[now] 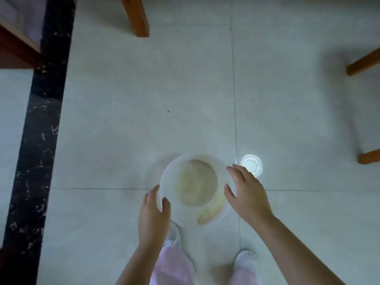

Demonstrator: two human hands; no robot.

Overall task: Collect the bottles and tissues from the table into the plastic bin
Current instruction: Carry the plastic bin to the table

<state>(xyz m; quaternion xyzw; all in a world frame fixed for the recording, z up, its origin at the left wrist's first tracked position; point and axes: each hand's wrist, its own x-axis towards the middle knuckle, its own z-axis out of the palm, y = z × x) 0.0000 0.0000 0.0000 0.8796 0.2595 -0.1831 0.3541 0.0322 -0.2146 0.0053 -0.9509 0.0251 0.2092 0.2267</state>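
Plastic bin [193, 188] on floor [123, 120], lid [251, 164] right.

Bare forearms [298, 243] – pale pink trousers [174, 268], 2 white shoes [245, 259].

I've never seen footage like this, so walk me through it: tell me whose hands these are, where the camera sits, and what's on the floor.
There is no machine here. A person wears one camera on the head, looking down at their own bare hands. The left hand has its grip on the rim of a blurred, translucent white plastic bin; the right hand is open beside its other rim, and whether it touches is unclear. A small round clear lid or cup lies on the pale tiled floor next to it. Wooden furniture legs stand further off. No bottles or tissues show.
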